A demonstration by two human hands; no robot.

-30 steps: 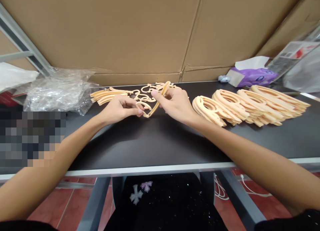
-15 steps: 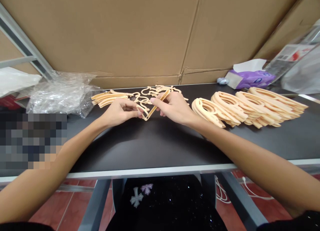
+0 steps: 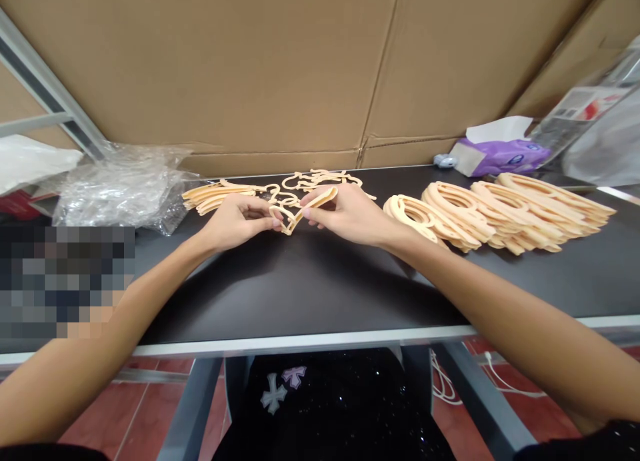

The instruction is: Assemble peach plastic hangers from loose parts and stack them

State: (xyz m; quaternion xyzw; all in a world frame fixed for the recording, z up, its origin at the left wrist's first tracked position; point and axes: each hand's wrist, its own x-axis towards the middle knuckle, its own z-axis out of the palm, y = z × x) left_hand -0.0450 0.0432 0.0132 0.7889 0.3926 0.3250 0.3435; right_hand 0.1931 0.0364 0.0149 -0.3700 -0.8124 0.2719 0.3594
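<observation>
My left hand [image 3: 243, 221] is closed, with thumb and fingertips pinching a curved cream plastic hanger hook [image 3: 286, 214]. Between the thumb and fingers of my right hand [image 3: 343, 214] is a slim cream hanger arm [image 3: 327, 196], slanting up to the right. The lower end of the arm meets the hook piece between the hands; whether they are joined I cannot tell. Just behind the hands lies a loose heap of cream hooks [image 3: 320, 178]. Slim cream arms [image 3: 215, 196] are stacked beyond my left hand.
On the black table [image 3: 300, 288], several overlapping stacks of cream hanger parts with oval openings [image 3: 455, 211] lie at right. Clear plastic bags [image 3: 125, 188] are at left. A purple tissue pack [image 3: 510, 156] stands back right, before a cardboard wall [image 3: 250, 68].
The hanger arm in my right hand has tilted lower and turned, showing its broader side. Its joint end with the hook has risen slightly. Both hands keep their grip.
</observation>
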